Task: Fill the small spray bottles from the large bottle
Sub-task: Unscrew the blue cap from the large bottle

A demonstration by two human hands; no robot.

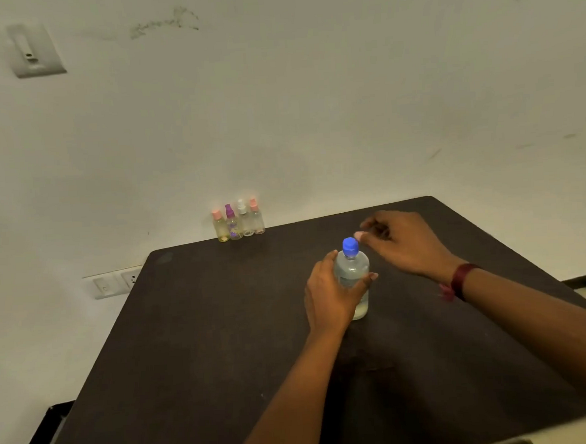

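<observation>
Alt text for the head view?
The left hand grips the upright large bottle on a dark table; the right hand hovers by its blue cap. Four small spray bottles stand at the far edge.

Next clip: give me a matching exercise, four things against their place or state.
Things:
1 cap
2 small spray bottles
3 left hand
4 right hand

Place or state:
A in a row at the far edge of the table
B gripping the large bottle
C blue, on the large bottle
D beside the cap, holding nothing

Pairs: 1-C, 2-A, 3-B, 4-D
</observation>
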